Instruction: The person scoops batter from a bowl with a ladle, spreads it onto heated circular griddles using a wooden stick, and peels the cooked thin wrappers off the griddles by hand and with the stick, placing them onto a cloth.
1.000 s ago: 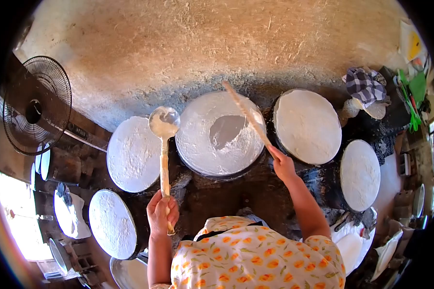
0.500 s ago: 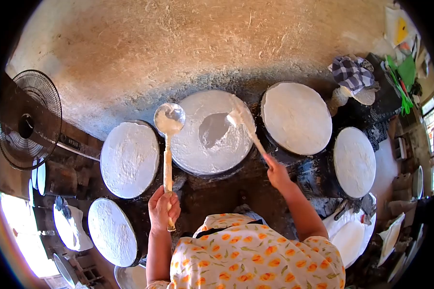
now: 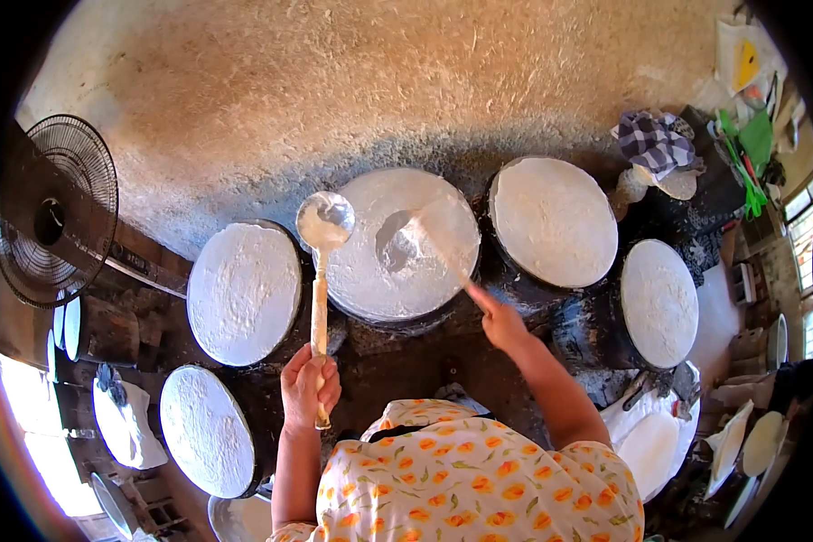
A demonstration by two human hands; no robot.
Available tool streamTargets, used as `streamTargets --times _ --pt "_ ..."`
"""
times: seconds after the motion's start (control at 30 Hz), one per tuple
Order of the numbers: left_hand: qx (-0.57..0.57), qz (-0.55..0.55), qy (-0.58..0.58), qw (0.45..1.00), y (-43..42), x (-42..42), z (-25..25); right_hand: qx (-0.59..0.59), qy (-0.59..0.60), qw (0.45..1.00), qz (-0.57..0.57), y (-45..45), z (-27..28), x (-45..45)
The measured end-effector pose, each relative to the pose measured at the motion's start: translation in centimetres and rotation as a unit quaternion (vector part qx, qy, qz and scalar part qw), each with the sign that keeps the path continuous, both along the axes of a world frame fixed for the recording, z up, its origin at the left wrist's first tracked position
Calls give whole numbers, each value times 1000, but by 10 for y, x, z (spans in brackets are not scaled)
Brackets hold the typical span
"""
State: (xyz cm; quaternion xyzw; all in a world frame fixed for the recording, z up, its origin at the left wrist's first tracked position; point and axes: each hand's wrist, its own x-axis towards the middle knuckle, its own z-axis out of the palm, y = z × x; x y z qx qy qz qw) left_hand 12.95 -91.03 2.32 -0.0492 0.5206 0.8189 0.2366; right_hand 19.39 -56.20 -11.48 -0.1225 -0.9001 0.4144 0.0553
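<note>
My left hand is wrapped round the handle of a ladle, whose bowl, partly coated in pale batter, hangs over the left edge of the central round griddle. My right hand grips a wooden spatula, smeared by motion, with its batter-covered end over the griddle. A white layer coats this griddle, except for a grey bare patch near its middle with white streaks in it. Whether the spatula touches the surface I cannot tell.
White-coated round griddles stand at the left, lower left, upper right and right. A fan is at far left. A checked cloth lies at the upper right. Behind the griddles rises a rough wall.
My right hand and the spatula have moved left across the central griddle. White now covers part of the bare patch, which looks smaller. My left hand keeps the ladle in nearly the same place.
</note>
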Motion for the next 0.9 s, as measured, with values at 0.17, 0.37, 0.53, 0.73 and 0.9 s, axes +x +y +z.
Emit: streamTargets --times 0.17,0.37,0.53,0.73,0.9 --pt "7 0 -8 1000 -5 3 -6 28 -24 996 75 -18 19 37" --pt "4 -3 -6 1000 -9 6 -8 -12 58 996 69 -43 -7 54" --pt "5 -11 -7 1000 -9 8 -3 -36 65 993 89 -63 -9 16" --pt "25 27 -11 999 -26 16 -5 256 -11 962 93 -30 7 42" --pt "41 35 -2 999 -37 22 -13 417 -73 899 110 -25 -2 27"
